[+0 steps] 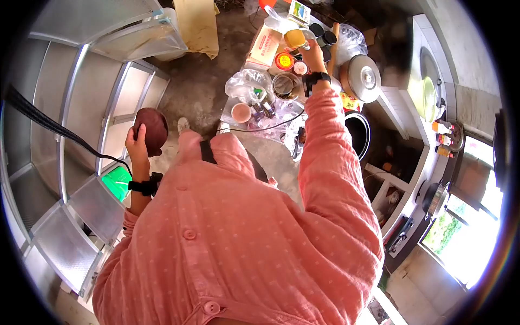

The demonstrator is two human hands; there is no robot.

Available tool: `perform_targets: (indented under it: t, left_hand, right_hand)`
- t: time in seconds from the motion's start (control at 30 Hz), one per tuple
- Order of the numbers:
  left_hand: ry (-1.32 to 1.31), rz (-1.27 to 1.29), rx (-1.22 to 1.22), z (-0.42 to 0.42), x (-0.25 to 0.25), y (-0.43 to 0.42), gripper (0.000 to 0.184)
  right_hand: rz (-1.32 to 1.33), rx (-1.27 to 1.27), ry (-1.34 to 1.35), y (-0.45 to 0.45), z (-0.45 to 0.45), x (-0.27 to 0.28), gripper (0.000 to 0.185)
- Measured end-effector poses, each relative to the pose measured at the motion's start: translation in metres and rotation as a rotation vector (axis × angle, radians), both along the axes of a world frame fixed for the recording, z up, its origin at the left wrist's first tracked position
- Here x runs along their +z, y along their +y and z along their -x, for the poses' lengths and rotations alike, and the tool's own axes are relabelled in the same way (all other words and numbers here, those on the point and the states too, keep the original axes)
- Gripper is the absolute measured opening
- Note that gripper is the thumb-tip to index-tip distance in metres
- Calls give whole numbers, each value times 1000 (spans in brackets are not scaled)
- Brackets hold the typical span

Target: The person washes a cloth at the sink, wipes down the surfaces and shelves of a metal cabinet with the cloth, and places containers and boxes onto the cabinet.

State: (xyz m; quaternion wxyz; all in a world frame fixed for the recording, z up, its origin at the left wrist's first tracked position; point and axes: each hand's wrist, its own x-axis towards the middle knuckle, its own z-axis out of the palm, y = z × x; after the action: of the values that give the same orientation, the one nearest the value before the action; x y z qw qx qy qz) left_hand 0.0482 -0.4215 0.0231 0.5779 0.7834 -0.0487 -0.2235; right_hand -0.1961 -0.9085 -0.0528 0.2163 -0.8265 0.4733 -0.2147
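Observation:
On the left, my left hand (138, 142) grips a dark reddish-brown, rounded thing (151, 131), perhaps a bowl or a pot seen from outside. My fingers press against its side, away from the table. My right hand (312, 56) reaches over the crowded table and closes on a clear container with a yellow top or filling (295, 38); the fingers are partly hidden. Just below it stand a jar with a red and yellow lid (284, 61) and a smaller jar with a pale lid (300, 68). A clear tub with dark contents (285, 86) sits near my right wrist.
Beside the jars are a cardboard box (264, 47), dark-lidded jars (328, 38), plastic bags (248, 83) and a pink cup (241, 112). A lidded metal pot (362, 79) stands to the right. Metal-framed cabinet doors (81, 103) hang open on the left.

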Motion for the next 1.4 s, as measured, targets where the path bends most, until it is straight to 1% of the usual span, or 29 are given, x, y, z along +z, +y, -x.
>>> perform_targets:
  t: [0.1,0.13,0.2,0.23,0.27,0.33,0.37,0.4,0.47,0.53,0.6,0.63,0.7,0.77,0.8,0.87,0.93,0.97,1.07,1.13,1.2,1.23,1.27,1.33,1.37,1.4]
  left_hand:
    - [-25,-52,14,4,6,6,26]
    - [-48,-84,20,4,6,9,26]
    - [-54,-114,31,0,-2,19,27]
    - [-63,-144,29,-1,-6,24,27]
    - [-59,-146,37,-2,-9,27,27]
    - [-44,-153,57,-4,-14,30,30]
    - [-43,-154,64,-4,-14,30,30]
    - [-46,-189,35,-5,-12,30,31]
    - [-51,-229,13,-5,-10,29,32]
    - [-17,-181,41,-2,-8,24,32]
    - [-39,-206,46,1,-4,21,32]
    - [-36,-188,38,3,-3,20,31]
    - [-33,-164,23,1,-2,21,31]
    - [-45,-220,-5,0,-4,22,30]
    - [-54,-186,6,3,-1,18,25]
    - [-85,-228,-16,3,3,15,26]
    - [-56,-188,-9,2,-7,18,26]
    - [-46,-192,-11,1,-7,16,26]
    - [-48,-185,-19,-1,-8,14,25]
    - [-36,-182,-55,-2,-14,17,25]
    - [-5,-164,-31,4,-5,9,24]
    - [9,-137,-30,5,-4,8,24]
    - [23,-111,-29,5,-3,8,23]
    - [21,-87,-37,4,-5,9,23]
    - [22,-64,-45,4,-7,10,23]
    - [22,-63,-45,3,-9,11,23]
  right_hand:
    - [-106,17,194,0,-13,2,34]
    - [-105,27,196,1,-13,0,34]
    - [-286,242,110,-1,-5,-19,45]
    - [-281,306,114,-12,3,-53,54]
    - [-282,313,118,-8,3,-55,54]
    - [-107,454,125,9,4,-57,68]
    - [-182,390,293,18,1,-51,79]
    - [-184,398,293,27,-1,-47,79]
    - [-103,368,389,41,-6,-41,82]
    - [-84,378,387,43,-9,-43,81]
    - [-69,312,419,43,-13,-49,76]
    - [-6,314,355,44,-13,-52,73]
    - [11,292,365,49,-16,-51,73]
    - [80,266,388,51,-14,-54,73]
    - [89,253,396,51,-15,-55,73]
    - [23,220,511,52,-18,-48,74]
    - [48,218,560,54,-19,-41,77]
    - [29,182,610,55,-22,-37,81]
    - [-9,163,637,55,-25,-34,83]
    - [25,147,650,59,-24,-34,82]
    - [118,152,547,64,-21,-30,86]
    - [136,118,469,68,-19,-28,79]
    - [137,117,467,72,-16,-26,79]
    - [223,77,376,77,-8,-21,70]
    - [176,42,353,82,-3,-18,58]
    - [177,41,353,88,3,-14,58]
